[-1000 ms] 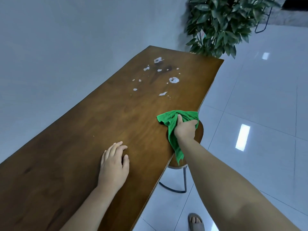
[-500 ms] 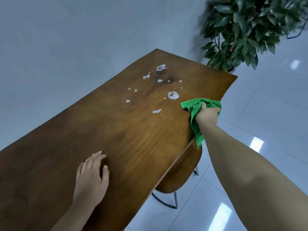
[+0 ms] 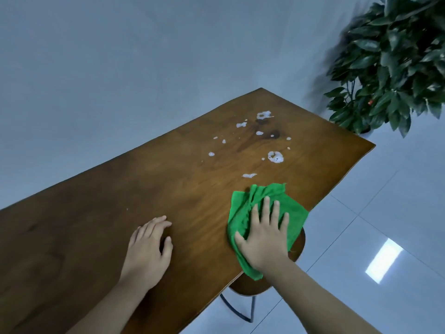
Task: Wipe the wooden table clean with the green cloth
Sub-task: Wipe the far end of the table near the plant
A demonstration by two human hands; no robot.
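The wooden table (image 3: pixel 120 213) runs from lower left to upper right. The green cloth (image 3: pixel 243 208) lies spread near its right edge, one corner hanging over. My right hand (image 3: pixel 265 237) presses flat on the cloth with straight, spread fingers. My left hand (image 3: pixel 149 247) rests palm down on the bare wood to the left of the cloth, holding nothing. Several white foamy spots (image 3: pixel 275 157) dot the far part of the table, the nearest one (image 3: pixel 249 175) just beyond the cloth.
A grey wall borders the table's left side. A leafy potted plant (image 3: pixel 395 63) stands past the far right corner. A round wooden stool (image 3: pixel 252 285) with dark metal legs sits under the right edge, on a glossy white tiled floor (image 3: pixel 385 225).
My right hand gripped the bunched cloth at the table's edge; now the cloth lies spread on the tabletop under my flat palm. My left hand stays on the wood.
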